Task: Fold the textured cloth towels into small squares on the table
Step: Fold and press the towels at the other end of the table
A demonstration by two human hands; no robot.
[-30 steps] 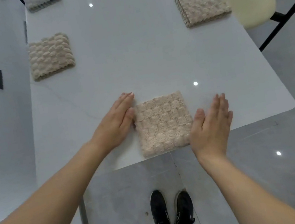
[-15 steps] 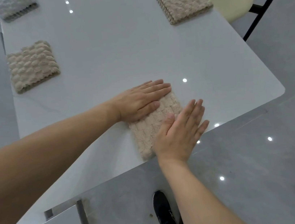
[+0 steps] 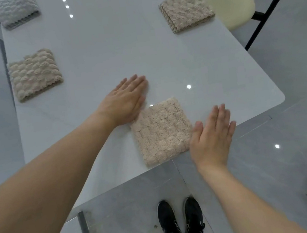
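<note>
A person is standing at the near edge of a glossy white table [image 3: 118, 42], working over a beige bubble-textured cloth towel already folded into a small square [image 3: 161, 131]. It is lying right at the table's front edge, its near corner almost hanging over the drop to the grey floor. The left hand [image 3: 125, 102] is lying flat with fingers straight, grasping nothing, its heel touching the square's far-left corner while the fingers are resting on bare tabletop. The right hand [image 3: 212, 137] is likewise flat and released, its thumb side pressed against the towel's right edge.

Three other folded squares are sitting well apart: a beige one at the left [image 3: 34, 74], a darker beige one at the far right corner [image 3: 186, 11] beside a cream round stool [image 3: 227, 1], and a pale grey one at the top left [image 3: 17, 11].

To my eye the risk is in the squaring-up. A sideways nudge from either palm could be sliding the plush bundle across that slick surface and off the edge, or shearing the layers so the fold is springing open.
</note>
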